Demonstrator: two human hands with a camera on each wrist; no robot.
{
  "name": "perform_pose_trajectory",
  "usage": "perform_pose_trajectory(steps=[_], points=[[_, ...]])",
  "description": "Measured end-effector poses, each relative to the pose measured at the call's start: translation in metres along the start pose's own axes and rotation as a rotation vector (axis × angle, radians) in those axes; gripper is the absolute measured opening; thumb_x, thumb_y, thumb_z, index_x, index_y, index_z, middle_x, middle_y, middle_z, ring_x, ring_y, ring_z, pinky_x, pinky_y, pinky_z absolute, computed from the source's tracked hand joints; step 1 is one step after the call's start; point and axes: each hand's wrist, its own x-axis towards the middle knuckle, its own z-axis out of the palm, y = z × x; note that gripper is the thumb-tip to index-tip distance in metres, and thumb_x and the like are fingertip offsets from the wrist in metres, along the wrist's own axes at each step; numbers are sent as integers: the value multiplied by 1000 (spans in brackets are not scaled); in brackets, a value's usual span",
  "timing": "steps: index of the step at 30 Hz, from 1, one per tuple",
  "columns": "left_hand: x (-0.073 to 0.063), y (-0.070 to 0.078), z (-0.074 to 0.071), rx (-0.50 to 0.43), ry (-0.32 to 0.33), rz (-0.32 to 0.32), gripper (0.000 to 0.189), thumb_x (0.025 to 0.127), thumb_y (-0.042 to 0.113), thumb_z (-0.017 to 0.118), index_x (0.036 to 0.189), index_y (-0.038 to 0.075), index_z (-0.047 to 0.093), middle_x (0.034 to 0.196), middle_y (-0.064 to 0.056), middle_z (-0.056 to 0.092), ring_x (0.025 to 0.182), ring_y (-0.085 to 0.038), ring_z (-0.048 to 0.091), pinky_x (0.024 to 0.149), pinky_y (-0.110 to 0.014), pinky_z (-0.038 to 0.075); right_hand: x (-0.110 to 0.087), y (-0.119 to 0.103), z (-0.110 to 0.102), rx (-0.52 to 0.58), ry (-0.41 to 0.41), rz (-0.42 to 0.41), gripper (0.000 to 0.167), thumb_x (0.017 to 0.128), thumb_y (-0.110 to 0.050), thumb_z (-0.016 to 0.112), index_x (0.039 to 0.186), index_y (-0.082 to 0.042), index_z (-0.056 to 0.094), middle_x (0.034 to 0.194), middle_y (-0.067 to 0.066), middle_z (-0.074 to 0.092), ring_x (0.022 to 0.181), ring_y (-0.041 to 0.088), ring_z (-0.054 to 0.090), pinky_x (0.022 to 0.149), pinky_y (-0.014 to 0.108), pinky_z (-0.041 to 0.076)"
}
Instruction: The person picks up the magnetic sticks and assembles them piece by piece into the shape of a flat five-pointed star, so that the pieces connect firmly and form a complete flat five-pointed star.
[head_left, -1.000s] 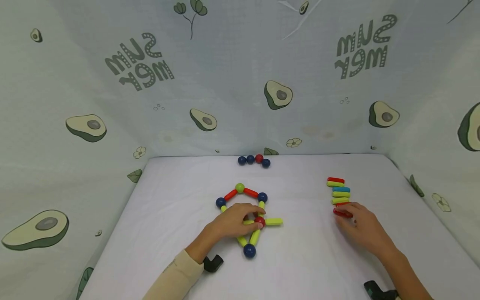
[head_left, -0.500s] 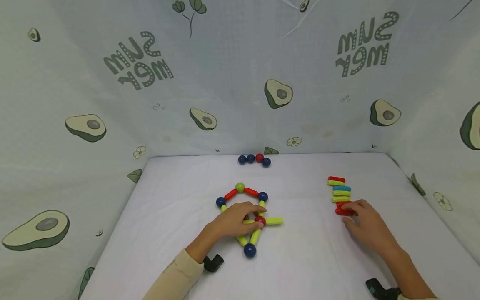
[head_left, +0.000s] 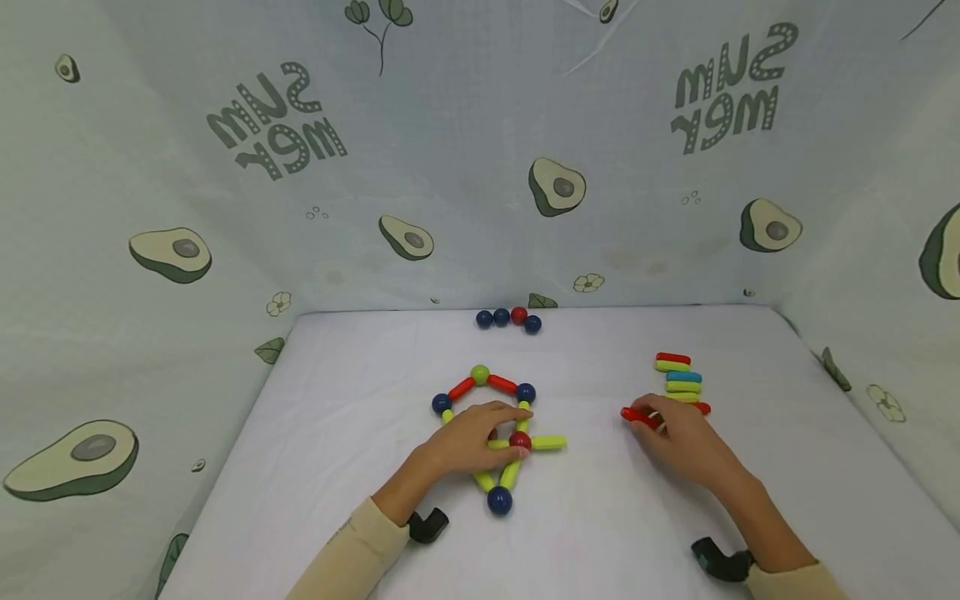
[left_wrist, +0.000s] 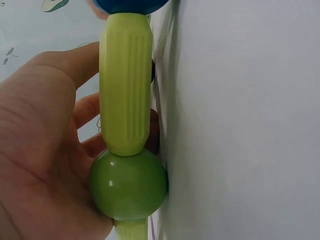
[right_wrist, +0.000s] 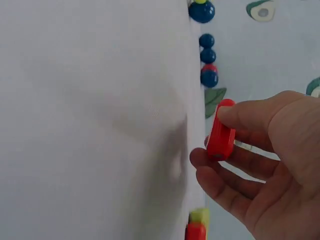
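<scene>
A shape built of magnetic sticks [head_left: 547,442] and balls [head_left: 499,500] lies on the white table. My left hand [head_left: 472,442] rests over its middle, thumb and index finger on either side of a red ball [head_left: 520,439]. In the left wrist view, a yellow-green stick [left_wrist: 125,85] and a green ball [left_wrist: 129,185] stand before the palm. My right hand [head_left: 686,442] pinches a red magnetic stick [head_left: 636,416] between thumb and fingers, left of the stick row; the right wrist view shows the same red stick [right_wrist: 221,135] raised off the cloth.
Several loose sticks [head_left: 684,377] form a column at the right, a red one [head_left: 702,407] partly hidden behind my right hand. Loose balls, blue ones [head_left: 501,317] and a red one [head_left: 519,315], line the back edge. A printed cloth [head_left: 465,150] hangs behind.
My right hand has picked the nearest red stick out of the column and carried it left. My left hand keeps its place on the shape.
</scene>
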Motion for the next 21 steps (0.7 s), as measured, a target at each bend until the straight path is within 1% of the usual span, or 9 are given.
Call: perform_pose_trajectory(steps=[2,4,9,13,17,19,21], points=[[1,-1,1,0,4,3,56,99,57,60,151,37,52,153,4,53,133,-18,54,107,-41,50,12,-14,7,46,-13,-10,29,92,-17,76,118,-7,69,105,6,72,89,19,62,74,31,57],[1,-2,2,5,7,6,56,99,57,60,151,37,52,153,5,54,134,-18,54,107,-40,50,24,-25,15,63,-30,-14,29,93,-19,76,119,-9,69,105,4,72,90,17,61,74,28,55],[2,-2,3,15,8,0,56,98,56,61,150,37,52,152,7,55,136,-17,54,107,-41,51,49,-48,33,114,-70,-38,26,94,-20,75,118,-11,71,104,3,71,92,18,59,79,30,56],[2,-2,2,26,10,-3,56,98,56,61,150,37,52,152,6,55,135,-17,54,106,-41,51,64,-58,43,150,-115,-74,21,95,-19,73,115,-11,72,102,1,71,90,17,59,80,31,56],[2,0,0,24,9,-2,56,99,56,60,150,36,53,152,5,55,135,-17,54,106,-41,51,73,-63,49,173,-153,-113,19,97,-18,72,114,-10,72,99,0,70,89,16,59,82,31,55],[2,0,0,24,9,-1,56,98,56,60,150,36,53,151,4,56,130,-16,56,104,-39,52,76,-66,50,182,-165,-131,19,97,-17,71,114,-8,71,98,0,69,89,16,59,82,32,55],[2,0,-1,21,12,-1,56,98,56,61,149,35,54,148,4,56,122,-14,58,99,-34,53,77,-69,51,189,-169,-139,19,97,-17,70,114,-8,71,97,0,69,88,16,59,81,32,55]])
